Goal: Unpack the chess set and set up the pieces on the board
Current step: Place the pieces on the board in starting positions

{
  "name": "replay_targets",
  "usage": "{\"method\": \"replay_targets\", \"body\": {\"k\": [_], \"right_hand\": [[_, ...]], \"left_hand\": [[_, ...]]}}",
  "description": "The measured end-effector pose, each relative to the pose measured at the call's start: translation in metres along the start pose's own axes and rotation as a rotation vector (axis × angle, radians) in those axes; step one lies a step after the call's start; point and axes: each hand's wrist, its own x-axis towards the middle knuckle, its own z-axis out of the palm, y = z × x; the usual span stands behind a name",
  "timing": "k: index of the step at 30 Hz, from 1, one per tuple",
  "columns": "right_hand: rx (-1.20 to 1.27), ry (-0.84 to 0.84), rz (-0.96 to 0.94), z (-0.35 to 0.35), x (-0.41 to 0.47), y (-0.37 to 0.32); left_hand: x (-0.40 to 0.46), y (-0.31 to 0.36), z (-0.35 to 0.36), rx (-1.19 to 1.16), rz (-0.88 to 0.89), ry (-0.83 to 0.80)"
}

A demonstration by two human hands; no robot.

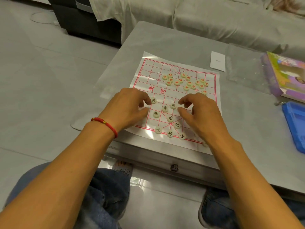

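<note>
We see the paper board point(175, 96) lying flat on the grey table point(165, 40). The red-lettered pieces point(185, 81) sit heaped on its far half; the black-lettered pieces point(166, 119) are scattered on the near half, three of them lined along the near edge. Our left hand point(130, 107) hovers with fingers curled beside one piece; whether it pinches it, we cannot tell. Our right hand point(196, 111), fingers loosely curled, is just beside another and grips nothing. A blue case point(295, 123) lies to the right.
</note>
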Motion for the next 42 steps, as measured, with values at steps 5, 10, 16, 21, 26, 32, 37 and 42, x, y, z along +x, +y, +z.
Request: {"method": "replay_targets", "body": {"k": [5,10,16,21,26,32,37,42], "right_hand": [[-0.075,-0.051,-0.090,0.008,0.011,-0.009],[-0.162,-0.098,-0.141,0.016,0.027,-0.023],[-0.184,-0.145,-0.191,0.017,0.033,-0.030],[0.009,-0.161,-0.229,0.005,0.022,-0.042],[0.007,-0.306,-0.380,0.015,0.000,-0.068],[-0.090,-0.375,-0.435,0.017,-0.007,-0.068],[-0.165,-0.306,-0.446,0.015,-0.010,-0.064],[-0.226,-0.208,-0.414,0.023,-0.013,-0.064]], "left_hand": [[0.005,0.010,0.006,0.057,0.012,-0.004],[0.008,0.009,0.000,0.036,-0.042,0.040],[0.010,-0.002,-0.004,0.020,-0.064,0.074],[0.008,-0.016,-0.014,-0.010,-0.107,0.171],[0.004,-0.021,-0.016,-0.018,-0.139,0.195],[0.006,-0.022,-0.016,-0.025,-0.130,0.195],[0.007,-0.021,-0.016,-0.031,-0.124,0.191],[0.005,-0.020,-0.017,-0.037,-0.118,0.187]]}}
